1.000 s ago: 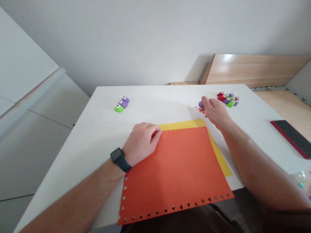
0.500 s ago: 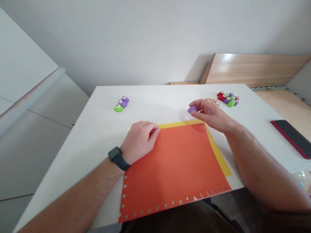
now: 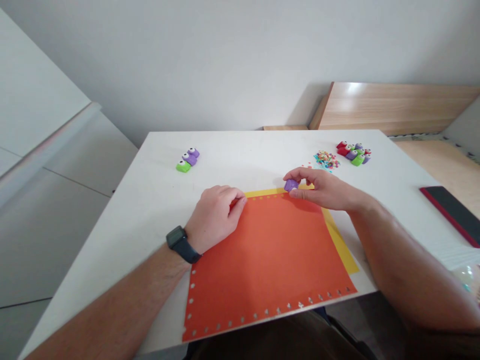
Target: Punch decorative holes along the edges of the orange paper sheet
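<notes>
An orange sheet (image 3: 262, 260) with small holes along its left, bottom and top edges lies on a yellow sheet (image 3: 341, 245). The fingers of my left hand (image 3: 217, 217) pinch the orange sheet's upper left corner, a dark watch on that wrist. My right hand (image 3: 318, 187) grips a small purple punch (image 3: 291, 185) between thumb and fingers, at the top edge of the orange sheet, right of a row of holes.
Behind my right hand is a pile of colourful paper bits (image 3: 326, 160). Green, purple and red punches (image 3: 358, 159) stand at the back right; three more (image 3: 188, 159) are at the back left. A dark tablet-like object (image 3: 453, 212) with a red edge lies far right on the white table (image 3: 131, 210).
My right hand has brought the purple punch nearer and slightly left, from behind the sheets to their top edge. More of the paper bits now shows. My left hand has stayed in place.
</notes>
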Demonstrator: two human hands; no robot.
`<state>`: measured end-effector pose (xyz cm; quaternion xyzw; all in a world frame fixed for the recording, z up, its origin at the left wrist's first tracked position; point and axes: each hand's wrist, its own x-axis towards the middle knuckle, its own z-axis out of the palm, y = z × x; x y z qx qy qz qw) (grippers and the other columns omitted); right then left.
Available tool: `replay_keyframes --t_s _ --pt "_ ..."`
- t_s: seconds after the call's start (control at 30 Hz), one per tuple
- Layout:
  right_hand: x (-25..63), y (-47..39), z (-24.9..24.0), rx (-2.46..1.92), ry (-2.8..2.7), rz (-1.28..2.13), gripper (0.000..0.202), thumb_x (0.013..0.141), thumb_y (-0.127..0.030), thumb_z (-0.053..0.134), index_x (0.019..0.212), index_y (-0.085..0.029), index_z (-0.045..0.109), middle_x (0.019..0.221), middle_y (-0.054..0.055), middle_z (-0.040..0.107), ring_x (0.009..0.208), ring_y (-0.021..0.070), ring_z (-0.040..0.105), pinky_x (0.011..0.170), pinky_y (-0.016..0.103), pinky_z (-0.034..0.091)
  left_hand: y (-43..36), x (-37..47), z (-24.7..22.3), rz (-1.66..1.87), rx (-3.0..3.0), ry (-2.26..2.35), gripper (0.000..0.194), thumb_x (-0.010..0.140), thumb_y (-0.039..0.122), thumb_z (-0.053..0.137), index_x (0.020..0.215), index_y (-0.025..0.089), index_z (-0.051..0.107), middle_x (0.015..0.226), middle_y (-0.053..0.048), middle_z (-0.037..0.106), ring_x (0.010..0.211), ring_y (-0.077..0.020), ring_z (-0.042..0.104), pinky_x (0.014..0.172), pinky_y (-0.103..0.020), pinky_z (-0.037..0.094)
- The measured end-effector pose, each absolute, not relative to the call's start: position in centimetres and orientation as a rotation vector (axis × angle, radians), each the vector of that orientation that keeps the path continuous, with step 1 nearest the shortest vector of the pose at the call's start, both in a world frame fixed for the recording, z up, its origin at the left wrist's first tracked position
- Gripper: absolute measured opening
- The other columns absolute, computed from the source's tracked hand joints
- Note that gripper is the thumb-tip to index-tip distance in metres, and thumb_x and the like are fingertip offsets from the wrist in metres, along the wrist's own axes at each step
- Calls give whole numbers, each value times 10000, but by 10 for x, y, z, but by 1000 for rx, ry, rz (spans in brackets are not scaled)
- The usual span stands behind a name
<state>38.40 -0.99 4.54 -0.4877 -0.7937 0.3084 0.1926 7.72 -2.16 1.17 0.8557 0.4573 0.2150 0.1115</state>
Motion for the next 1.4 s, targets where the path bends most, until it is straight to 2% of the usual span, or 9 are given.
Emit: replay_keyframes --t_s 0.33,0.47,0.63,0.9,1.4 --pt "382 -11 47 -1377 -2389 809 344 893 -404 664 1206 -264 690 1116 51 742 1014 238 679 947 384 504 -22 78 12 661 2516 1342 196 999 271 509 915 199 671 910 -65 726 874 -239 642 829 -397 471" --pt "380 -12 47 -1423 -2376 827 401 879 -406 672 1254 -265 675 1134 51 740 1022 235 676 936 375 502 -22 78 13 665 2515 1354 199 1004 273 508 913 200 669 904 -59 721 874 -237 634 835 -401 467" --pt "376 -13 48 -1452 -2439 822 294 867 -395 670 1118 -252 726 1059 43 755 960 235 677 878 362 500 -23 78 12 657 2535 1349 209 1009 281 501 902 200 661 899 -59 719 867 -237 633 827 -404 467" --pt "374 -16 53 -1426 -2454 820 272 860 -374 670 1111 -280 718 1048 21 770 938 229 688 837 344 494 -23 78 13 676 2537 1338 205 1012 275 500 910 201 661 907 -57 718 881 -235 634 841 -401 464" --pt "370 -17 52 -1472 -2394 857 206 839 -341 665 1014 -242 710 969 18 753 886 209 676 816 333 494 -24 79 14 683 2535 1345 201 1006 263 507 903 200 667 900 -57 716 874 -234 631 846 -397 462"
